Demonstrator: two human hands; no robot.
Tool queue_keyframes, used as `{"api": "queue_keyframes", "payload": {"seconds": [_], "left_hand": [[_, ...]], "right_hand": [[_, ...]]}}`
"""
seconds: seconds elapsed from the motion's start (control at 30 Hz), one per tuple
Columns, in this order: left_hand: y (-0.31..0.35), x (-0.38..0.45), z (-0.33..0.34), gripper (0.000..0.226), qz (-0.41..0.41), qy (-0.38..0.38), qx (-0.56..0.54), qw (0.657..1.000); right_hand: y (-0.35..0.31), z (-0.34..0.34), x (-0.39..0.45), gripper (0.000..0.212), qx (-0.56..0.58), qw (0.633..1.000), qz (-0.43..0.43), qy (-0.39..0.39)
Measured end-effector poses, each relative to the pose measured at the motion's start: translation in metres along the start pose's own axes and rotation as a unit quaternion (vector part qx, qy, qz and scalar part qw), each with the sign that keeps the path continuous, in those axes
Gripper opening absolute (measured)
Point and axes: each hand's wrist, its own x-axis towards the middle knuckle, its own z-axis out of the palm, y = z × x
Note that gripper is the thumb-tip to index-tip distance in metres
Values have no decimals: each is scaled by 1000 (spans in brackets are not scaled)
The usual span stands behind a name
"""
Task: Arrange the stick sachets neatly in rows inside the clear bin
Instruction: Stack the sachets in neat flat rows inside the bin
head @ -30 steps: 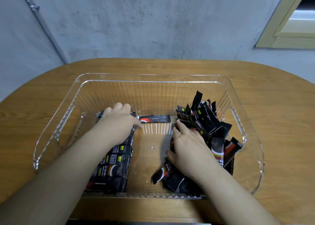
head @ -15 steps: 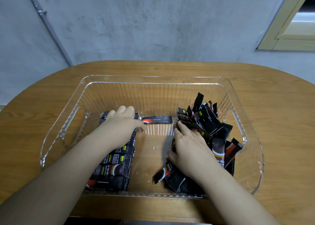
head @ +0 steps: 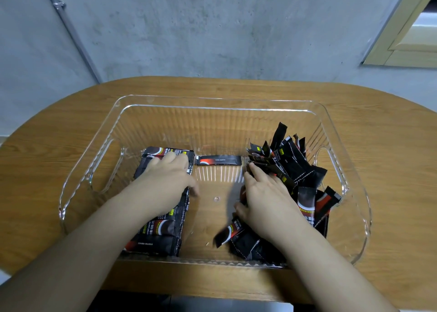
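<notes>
A clear plastic bin (head: 212, 103) stands on the wooden table. Along its left side lies a flat row of black stick sachets (head: 160, 231). My left hand (head: 168, 179) rests palm down on the far part of that row, fingers fairly straight. One single sachet (head: 218, 160) lies crosswise at the back middle of the bin floor. On the right a loose heap of black sachets (head: 298, 169) leans against the wall. My right hand (head: 267, 198) lies on the heap's left edge, its fingers touching the sachets; whether they grip one is hidden.
The oval wooden table (head: 378, 146) carries the bin, with a grey concrete wall behind it. The middle strip of the bin floor (head: 216, 207) is bare between row and heap. A pale window frame (head: 406, 34) is at the upper right.
My left hand has slid back toward me along the row, uncovering the row's far end. My right hand stays on the heap almost unmoved.
</notes>
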Motion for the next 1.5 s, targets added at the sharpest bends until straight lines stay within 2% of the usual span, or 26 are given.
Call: {"api": "queue_keyframes", "payload": {"seconds": [0.13,0.33,0.57,0.77,0.83,1.03,1.27,1.4,1.5], "left_hand": [[-1,-5,1,62,-7,-1,0,1000],[4,-9,1,65,20,3,-8,1000],[8,-16,5,35,20,-6,27,999],[11,-17,8,31,17,11,43,999],[11,-16,7,33,23,11,41,999],[5,-22,15,58,47,-21,-31,998],[5,-32,8,37,52,-62,-2,997],[5,-35,9,61,44,-63,-55,996],[6,-41,9,64,40,-77,-63,994]], "right_hand": [[0,1,0,62,-5,1000,-3,11],[-1,0,0,64,-12,1000,-4,11],[0,0,-2,65,-12,1000,-4,11],[0,0,-2,64,-11,1000,-5,14],[0,0,-2,63,-10,1000,-5,14],[0,1,-1,65,-12,1000,-5,15],[0,2,0,65,-12,1000,-5,18],[0,2,0,64,-13,1000,-6,19],[0,2,-1,65,-13,1000,-4,17]]}}
